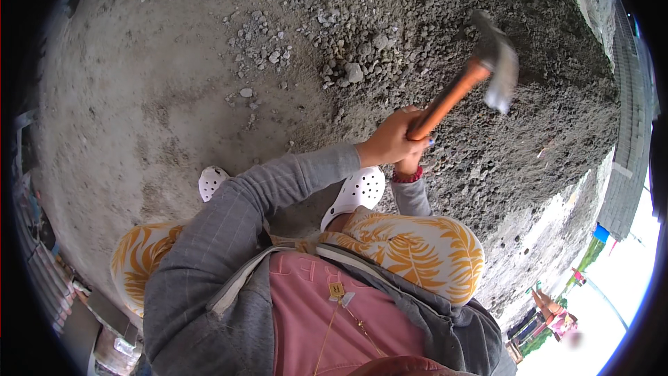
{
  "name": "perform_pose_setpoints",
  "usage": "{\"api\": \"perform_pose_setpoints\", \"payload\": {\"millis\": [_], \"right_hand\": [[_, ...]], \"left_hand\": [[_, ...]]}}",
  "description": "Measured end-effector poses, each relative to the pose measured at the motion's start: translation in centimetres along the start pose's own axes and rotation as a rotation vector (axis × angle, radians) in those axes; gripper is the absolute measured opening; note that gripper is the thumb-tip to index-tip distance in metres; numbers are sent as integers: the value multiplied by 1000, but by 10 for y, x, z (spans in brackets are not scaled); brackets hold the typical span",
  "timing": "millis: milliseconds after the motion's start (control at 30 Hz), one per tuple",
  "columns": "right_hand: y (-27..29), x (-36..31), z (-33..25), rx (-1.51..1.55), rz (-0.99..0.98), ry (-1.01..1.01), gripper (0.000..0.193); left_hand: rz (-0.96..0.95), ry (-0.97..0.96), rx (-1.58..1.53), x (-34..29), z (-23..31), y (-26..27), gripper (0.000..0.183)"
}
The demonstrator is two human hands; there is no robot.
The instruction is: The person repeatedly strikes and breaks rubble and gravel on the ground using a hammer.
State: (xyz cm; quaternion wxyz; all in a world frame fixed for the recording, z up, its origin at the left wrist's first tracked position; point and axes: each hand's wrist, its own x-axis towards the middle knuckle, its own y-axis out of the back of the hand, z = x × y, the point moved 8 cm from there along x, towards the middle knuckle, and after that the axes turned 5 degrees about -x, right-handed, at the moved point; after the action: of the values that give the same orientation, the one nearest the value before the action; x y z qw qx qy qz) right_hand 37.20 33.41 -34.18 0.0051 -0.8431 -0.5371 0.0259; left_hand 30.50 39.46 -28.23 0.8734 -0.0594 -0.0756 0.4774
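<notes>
A claw hammer (454, 97) with an orange handle is raised over the gravel, its metal head tilted up to the right and slightly blurred. My left hand (387, 141) reaches across my body and wraps round the lower end of the handle. Just beneath it, my right hand (409, 161), with a red beaded bracelet at the wrist, is closed at the same end. The left hand partly hides the right one's fingers. Below the hammer head spreads a bed of dark crushed gravel (459, 160). Larger pale stones (355, 72) lie left of the head.
My feet are in white clogs (363, 188) on grey dusty ground (139, 97). Small pale rubble (268, 49) lies scattered ahead. At the right edge are a low tiled roof (630, 132) and another person (554, 317) in a pink top. Corrugated sheets (45, 271) stand at left.
</notes>
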Motion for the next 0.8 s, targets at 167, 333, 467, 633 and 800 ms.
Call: {"api": "perform_pose_setpoints", "payload": {"millis": [167,333,467,633,800], "right_hand": [[-15,-43,69,-226,-73,-662,27],[-10,-29,49,-77,4,-371,29],[-25,-2,-51,-62,-53,-14,30],[9,-14,-20,-79,-81,69,24],[2,-89,59,-116,-18,-805,26]], "left_hand": [[124,710,-337,-64,-139,7,18],[-35,600,-222,-39,-86,-2,17],[-87,-34,28,0,10,2,20],[-103,-147,20,-1,40,-5,22],[101,789,-440,-96,-114,-18,17]]}}
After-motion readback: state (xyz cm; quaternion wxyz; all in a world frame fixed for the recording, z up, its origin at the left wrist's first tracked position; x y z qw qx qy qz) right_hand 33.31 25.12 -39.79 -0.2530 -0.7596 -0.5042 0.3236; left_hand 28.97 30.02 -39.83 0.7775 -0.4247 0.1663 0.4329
